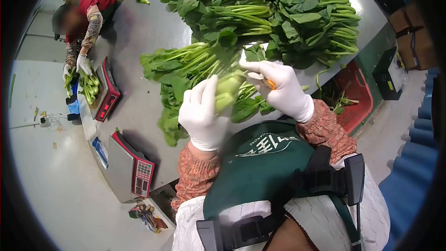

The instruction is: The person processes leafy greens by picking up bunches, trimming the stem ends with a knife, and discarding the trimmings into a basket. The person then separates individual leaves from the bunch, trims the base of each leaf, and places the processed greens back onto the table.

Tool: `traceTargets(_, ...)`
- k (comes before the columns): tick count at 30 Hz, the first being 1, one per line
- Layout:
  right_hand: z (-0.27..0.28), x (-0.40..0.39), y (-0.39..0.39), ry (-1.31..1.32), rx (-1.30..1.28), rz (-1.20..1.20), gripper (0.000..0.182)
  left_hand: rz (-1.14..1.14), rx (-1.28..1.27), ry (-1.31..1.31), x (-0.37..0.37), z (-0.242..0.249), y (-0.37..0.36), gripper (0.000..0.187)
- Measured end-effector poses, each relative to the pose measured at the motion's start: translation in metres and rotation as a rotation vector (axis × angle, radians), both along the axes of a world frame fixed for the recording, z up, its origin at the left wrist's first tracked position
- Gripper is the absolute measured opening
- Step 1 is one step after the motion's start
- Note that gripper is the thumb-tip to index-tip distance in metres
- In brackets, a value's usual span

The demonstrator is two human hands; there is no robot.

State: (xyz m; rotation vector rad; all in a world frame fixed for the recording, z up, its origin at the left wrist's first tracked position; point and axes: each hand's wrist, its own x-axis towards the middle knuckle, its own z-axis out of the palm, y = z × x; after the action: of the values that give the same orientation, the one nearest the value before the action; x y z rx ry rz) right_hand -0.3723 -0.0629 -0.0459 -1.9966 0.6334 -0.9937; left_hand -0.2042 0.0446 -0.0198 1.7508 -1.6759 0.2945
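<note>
My left hand [202, 111], in a white glove, is closed around the pale green stems of a leafy green vegetable [227, 88], with the cut ends towards me. Just right of those stems, my gloved right hand [281, 86] grips a small tool with an orange handle [269, 83]; its working end is mostly hidden by the fingers and blurred. Under and beyond both hands lies a loose pile of the same leafy greens [181, 62] on the metal table [134, 46]. Larger stacks of greens [306, 14] fill the far side of the table.
A red crate [355, 97] with leaf scraps stands below the table's right edge. To the left are a red scale [132, 167] and another scale [108, 93], where a co-worker [86, 18] in white gloves handles greens. Cardboard boxes [411, 37] stand far right.
</note>
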Motion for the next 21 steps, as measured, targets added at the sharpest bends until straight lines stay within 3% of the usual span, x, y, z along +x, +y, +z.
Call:
traceTargets(2,-0.017,-0.002,0.005,0.042,-0.104,-0.056,0.040,0.011,0.043,0.065,-0.003,0.000,0.002,0.052)
traceTargets(5,-0.010,0.000,0.012,0.142,-0.061,-0.069,0.041,-0.051,0.033,0.112,-0.006,0.002,0.003,0.049)
traceTargets(9,-0.040,0.001,0.007,0.160,0.082,0.006,0.045,-0.123,0.002,0.142,-0.005,0.004,0.008,0.049)
traceTargets(10,-0.069,0.003,0.002,0.237,-0.061,-0.104,0.043,-0.122,-0.043,0.124,-0.004,0.005,0.007,0.050)
traceTargets(13,-0.079,-0.009,0.002,0.158,0.663,0.003,0.043,-0.134,-0.105,0.079,0.002,0.006,0.001,0.051)
traceTargets(14,-0.083,-0.013,0.002,0.015,0.661,0.071,0.040,-0.122,-0.073,0.068,0.006,0.004,0.000,0.051)
traceTargets(17,-0.005,-0.019,-0.006,-0.012,0.789,0.290,0.040,-0.130,-0.007,0.048,0.004,0.004,0.003,0.057)
traceTargets(21,0.010,-0.008,0.008,-0.121,0.393,0.350,0.043,-0.133,0.039,-0.012,-0.006,0.003,0.001,0.060)
